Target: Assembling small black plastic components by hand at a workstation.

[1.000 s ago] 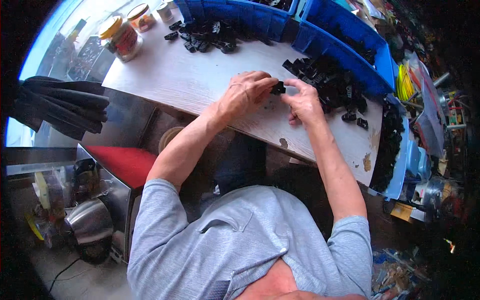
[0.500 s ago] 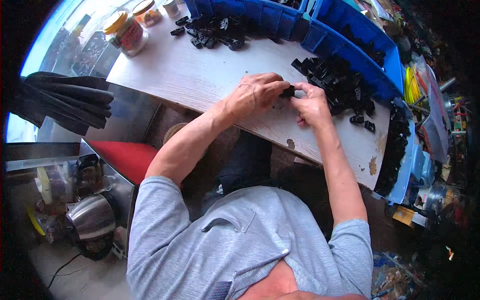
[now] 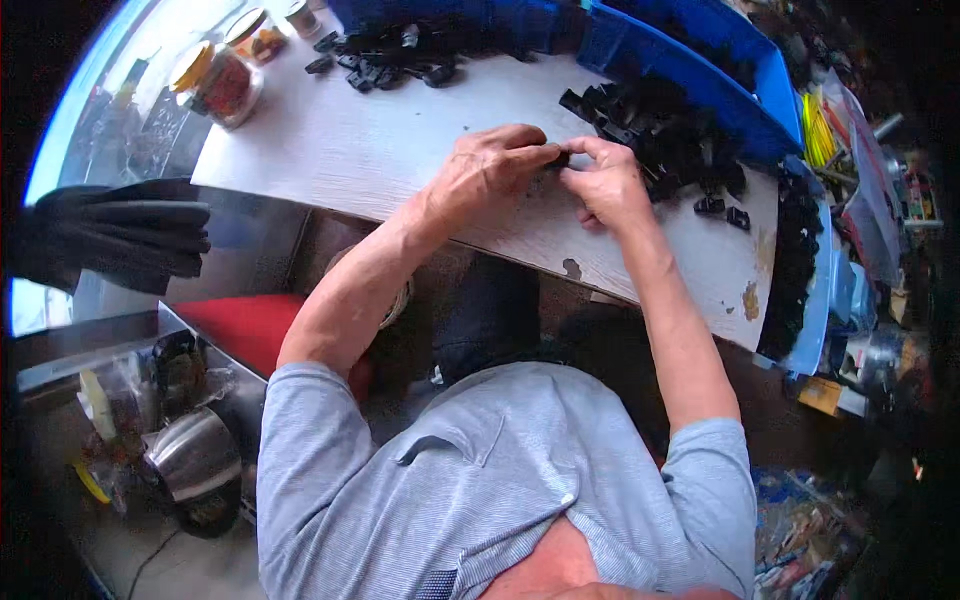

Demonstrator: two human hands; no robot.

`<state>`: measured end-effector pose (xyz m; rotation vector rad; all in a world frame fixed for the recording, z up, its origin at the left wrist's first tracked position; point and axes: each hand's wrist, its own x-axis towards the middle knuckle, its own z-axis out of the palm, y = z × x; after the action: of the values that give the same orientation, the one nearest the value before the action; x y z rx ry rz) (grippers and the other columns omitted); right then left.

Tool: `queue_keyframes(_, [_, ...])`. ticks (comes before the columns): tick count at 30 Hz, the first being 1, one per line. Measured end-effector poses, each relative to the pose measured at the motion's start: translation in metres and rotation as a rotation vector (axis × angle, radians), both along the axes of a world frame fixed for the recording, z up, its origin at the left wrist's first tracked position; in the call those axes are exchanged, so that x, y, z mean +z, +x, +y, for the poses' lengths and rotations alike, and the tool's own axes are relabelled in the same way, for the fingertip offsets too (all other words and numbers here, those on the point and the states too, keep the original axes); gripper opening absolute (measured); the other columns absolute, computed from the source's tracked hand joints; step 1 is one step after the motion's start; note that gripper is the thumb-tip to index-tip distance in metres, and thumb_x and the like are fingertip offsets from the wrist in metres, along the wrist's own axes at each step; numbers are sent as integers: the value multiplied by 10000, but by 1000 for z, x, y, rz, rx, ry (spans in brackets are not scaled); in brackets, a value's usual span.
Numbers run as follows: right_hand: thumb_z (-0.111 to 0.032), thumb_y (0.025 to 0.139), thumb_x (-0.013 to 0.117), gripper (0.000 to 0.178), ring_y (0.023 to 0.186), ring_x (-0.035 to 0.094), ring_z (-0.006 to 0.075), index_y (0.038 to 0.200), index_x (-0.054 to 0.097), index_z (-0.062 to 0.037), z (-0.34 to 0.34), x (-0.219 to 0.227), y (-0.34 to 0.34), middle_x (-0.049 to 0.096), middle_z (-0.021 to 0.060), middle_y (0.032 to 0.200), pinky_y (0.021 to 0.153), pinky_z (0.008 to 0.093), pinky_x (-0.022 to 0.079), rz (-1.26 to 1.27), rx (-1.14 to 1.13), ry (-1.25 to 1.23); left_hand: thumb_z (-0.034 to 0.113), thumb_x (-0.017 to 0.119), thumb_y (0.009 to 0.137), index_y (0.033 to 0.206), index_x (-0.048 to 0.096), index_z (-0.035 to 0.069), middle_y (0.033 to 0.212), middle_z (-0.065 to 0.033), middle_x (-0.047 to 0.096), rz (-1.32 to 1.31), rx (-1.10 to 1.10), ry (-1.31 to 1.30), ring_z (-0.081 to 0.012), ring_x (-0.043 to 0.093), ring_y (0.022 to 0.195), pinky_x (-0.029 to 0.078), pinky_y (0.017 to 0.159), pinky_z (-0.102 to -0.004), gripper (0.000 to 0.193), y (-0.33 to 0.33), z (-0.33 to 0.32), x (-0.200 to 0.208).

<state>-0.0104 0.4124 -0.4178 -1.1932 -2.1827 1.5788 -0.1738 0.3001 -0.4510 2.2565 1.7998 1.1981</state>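
Above the white tabletop [image 3: 330,150], my left hand [image 3: 498,162] and my right hand [image 3: 608,186] meet fingertip to fingertip. Pinched between them is a small black plastic part [image 3: 563,158], mostly covered by my fingers, so its exact kind cannot be made out. Just beyond my right hand spreads a heap of similar black parts [image 3: 690,150], with two loose black pieces [image 3: 724,213] at its near side. A second group of black parts [image 3: 375,65] lies at the far left of the table.
Blue plastic bins [image 3: 680,75] line the table's far side. Jars with yellow lids [image 3: 218,88] stand at the left end. A light blue tray [image 3: 812,320] of dark pieces is at the right end. Black cloth [image 3: 120,235] hangs left; a metal kettle [image 3: 195,455] stands lower left.
The whole view has shifted slightly. My hands remain together on the black part, which is now more hidden between my fingertips.
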Motion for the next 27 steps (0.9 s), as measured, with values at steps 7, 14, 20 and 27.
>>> queue_keyframes(7, [-93, 795, 671, 302, 421, 581, 135, 1093, 683, -50, 0, 2, -2, 610, 69, 566, 374, 293, 480, 38, 60, 39, 94, 675, 841, 1291, 644, 145, 1152, -125, 659, 27, 3, -127, -333, 646, 1042, 541, 881, -417, 454, 4, -5, 9])
queue_keyframes(14, [-115, 800, 682, 317, 426, 580, 131, 1105, 679, -30, 0, -1, -1, 598, 67, 556, 384, 287, 482, 52, 43, 21, 25, 653, 813, 1243, 627, 80, 1206, -121, 646, 197, 74, -29, -337, 595, 1131, 513, 933, -413, 434, 5, -6, 5])
queue_keyframes(20, [-159, 793, 773, 400, 422, 570, 136, 1130, 627, -1, 0, -5, 30, 565, 45, 552, 398, 304, 503, 170, -100, -128, 97, 658, 842, 1188, 632, 66, 1197, -124, 645, 196, 564, 239, -358, 598, 1067, 508, 905, -437, 349, -35, -3, 8])
queue_keyframes(27, [-170, 827, 761, 403, 414, 536, 153, 1139, 567, -3, 54, 7, 142, 525, 25, 578, 439, 356, 549, 400, -473, -197, 188, 610, 866, 1063, 658, 109, 1069, -70, 671, 467, 737, -28, -324, 601, 972, 520, 820, -423, 217, -86, -1, -2])
